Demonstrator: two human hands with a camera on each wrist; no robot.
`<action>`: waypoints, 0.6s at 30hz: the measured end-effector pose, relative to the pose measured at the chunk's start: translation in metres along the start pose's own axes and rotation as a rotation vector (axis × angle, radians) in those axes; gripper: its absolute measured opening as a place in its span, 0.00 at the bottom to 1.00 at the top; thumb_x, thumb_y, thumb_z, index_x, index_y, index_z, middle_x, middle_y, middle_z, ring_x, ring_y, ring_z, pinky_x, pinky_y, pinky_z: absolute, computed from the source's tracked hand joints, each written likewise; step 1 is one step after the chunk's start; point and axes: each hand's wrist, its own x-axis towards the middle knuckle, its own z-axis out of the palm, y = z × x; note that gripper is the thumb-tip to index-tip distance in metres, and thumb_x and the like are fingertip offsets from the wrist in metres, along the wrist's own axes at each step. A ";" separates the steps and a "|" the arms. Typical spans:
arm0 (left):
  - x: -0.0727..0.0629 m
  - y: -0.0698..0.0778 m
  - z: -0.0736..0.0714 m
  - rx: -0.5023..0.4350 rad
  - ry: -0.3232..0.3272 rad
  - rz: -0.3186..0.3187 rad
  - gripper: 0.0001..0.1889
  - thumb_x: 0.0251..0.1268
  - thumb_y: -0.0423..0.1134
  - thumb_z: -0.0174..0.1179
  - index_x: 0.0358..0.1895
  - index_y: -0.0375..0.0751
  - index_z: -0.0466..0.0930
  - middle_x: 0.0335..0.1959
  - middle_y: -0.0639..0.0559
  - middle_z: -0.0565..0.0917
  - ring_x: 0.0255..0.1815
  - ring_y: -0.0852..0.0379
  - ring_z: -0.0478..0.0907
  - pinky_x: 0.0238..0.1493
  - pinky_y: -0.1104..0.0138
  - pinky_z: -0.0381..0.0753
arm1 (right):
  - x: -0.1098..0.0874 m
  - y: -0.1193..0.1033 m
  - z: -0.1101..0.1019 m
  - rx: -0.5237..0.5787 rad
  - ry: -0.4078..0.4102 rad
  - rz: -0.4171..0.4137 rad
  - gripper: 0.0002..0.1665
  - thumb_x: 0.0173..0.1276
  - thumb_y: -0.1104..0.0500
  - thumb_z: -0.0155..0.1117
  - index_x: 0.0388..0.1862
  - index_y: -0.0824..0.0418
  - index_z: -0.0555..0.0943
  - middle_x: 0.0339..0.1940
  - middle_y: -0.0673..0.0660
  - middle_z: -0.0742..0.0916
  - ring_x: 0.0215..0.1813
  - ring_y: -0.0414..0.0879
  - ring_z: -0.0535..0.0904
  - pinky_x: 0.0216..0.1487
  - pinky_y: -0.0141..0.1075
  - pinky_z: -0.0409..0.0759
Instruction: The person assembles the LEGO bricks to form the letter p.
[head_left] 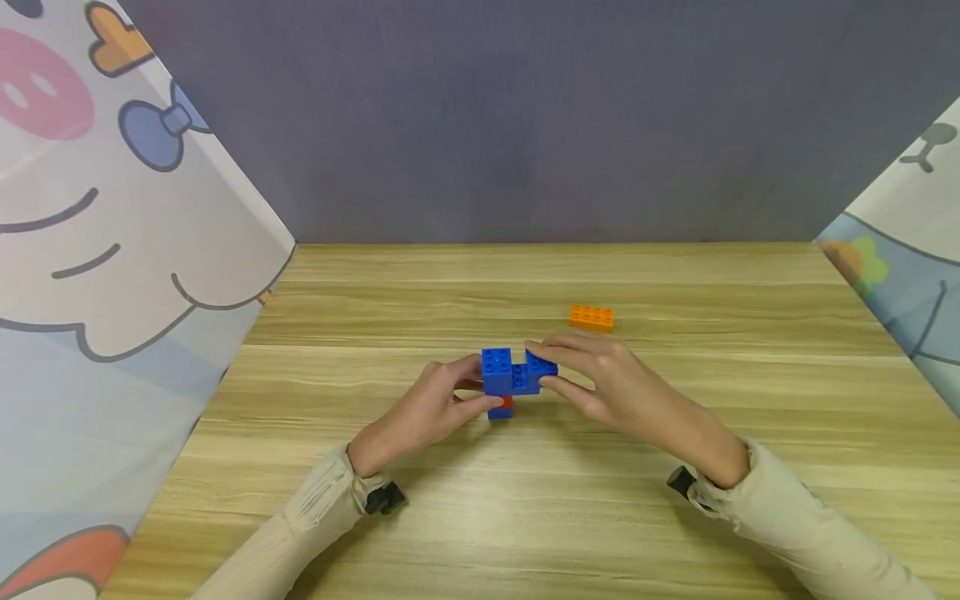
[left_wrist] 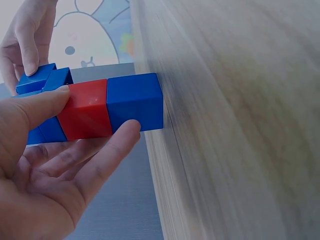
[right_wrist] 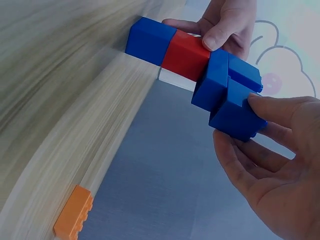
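Note:
A small tower of bricks stands upright on the wooden table. At its foot is a blue brick [left_wrist: 135,102], with a red brick [left_wrist: 87,110] above it. A longer blue brick [right_wrist: 212,82] lies across the red one and juts out to the right. On top sit two square blue bricks side by side, the left one [head_left: 497,372] and the right one [head_left: 534,380]. My left hand [head_left: 427,408] grips the tower around the red brick, thumb on the near side. Between thumb and fingers, my right hand [head_left: 615,379] pinches the right top brick.
An orange brick [head_left: 591,317] with studs up lies on the table [head_left: 375,292] behind my right hand. A grey panel [head_left: 480,125] rises along the table's back edge. Cartoon-printed walls [head_left: 150,250] stand at both sides.

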 end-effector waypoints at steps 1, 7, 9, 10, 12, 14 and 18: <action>0.000 0.000 0.000 0.001 0.001 0.003 0.20 0.70 0.40 0.63 0.63 0.44 0.75 0.53 0.50 0.85 0.50 0.57 0.84 0.51 0.64 0.84 | 0.000 0.000 0.000 0.006 -0.005 0.005 0.26 0.64 0.62 0.72 0.61 0.63 0.81 0.55 0.61 0.86 0.57 0.55 0.83 0.53 0.45 0.83; 0.000 -0.001 0.001 -0.004 0.002 0.005 0.20 0.70 0.39 0.64 0.62 0.43 0.76 0.53 0.51 0.85 0.50 0.57 0.85 0.50 0.64 0.84 | -0.002 0.002 -0.003 0.038 -0.043 0.042 0.27 0.64 0.61 0.73 0.62 0.60 0.80 0.59 0.56 0.84 0.60 0.52 0.81 0.56 0.44 0.82; 0.000 0.000 0.001 -0.003 0.003 0.004 0.19 0.69 0.39 0.64 0.61 0.43 0.76 0.52 0.51 0.85 0.49 0.57 0.85 0.49 0.65 0.84 | -0.003 0.004 -0.007 0.041 -0.054 0.060 0.28 0.64 0.60 0.73 0.63 0.59 0.79 0.59 0.55 0.84 0.58 0.49 0.82 0.54 0.43 0.83; 0.000 0.000 0.001 -0.004 0.003 0.000 0.19 0.69 0.39 0.64 0.61 0.43 0.76 0.52 0.51 0.85 0.49 0.58 0.85 0.49 0.66 0.84 | -0.003 0.005 -0.009 0.037 -0.061 0.079 0.28 0.65 0.59 0.73 0.64 0.58 0.79 0.59 0.54 0.84 0.57 0.47 0.82 0.54 0.43 0.83; 0.000 0.001 0.001 -0.005 0.004 -0.004 0.19 0.69 0.39 0.64 0.61 0.43 0.77 0.52 0.51 0.85 0.49 0.58 0.84 0.49 0.66 0.84 | -0.004 0.007 -0.014 0.030 -0.060 0.110 0.27 0.66 0.57 0.72 0.64 0.57 0.79 0.59 0.52 0.84 0.54 0.45 0.82 0.52 0.43 0.83; 0.000 0.001 0.001 -0.009 0.007 -0.017 0.19 0.69 0.39 0.64 0.61 0.43 0.77 0.52 0.51 0.85 0.49 0.58 0.85 0.47 0.67 0.84 | -0.004 0.010 -0.019 0.028 -0.042 0.139 0.25 0.68 0.57 0.70 0.63 0.55 0.80 0.57 0.51 0.85 0.51 0.45 0.82 0.49 0.44 0.83; -0.001 0.002 0.000 -0.019 0.013 -0.033 0.19 0.69 0.38 0.64 0.61 0.43 0.77 0.52 0.51 0.85 0.49 0.57 0.84 0.46 0.66 0.85 | -0.004 0.022 -0.025 0.010 0.024 0.164 0.21 0.67 0.62 0.70 0.59 0.58 0.82 0.54 0.54 0.86 0.51 0.48 0.83 0.48 0.47 0.83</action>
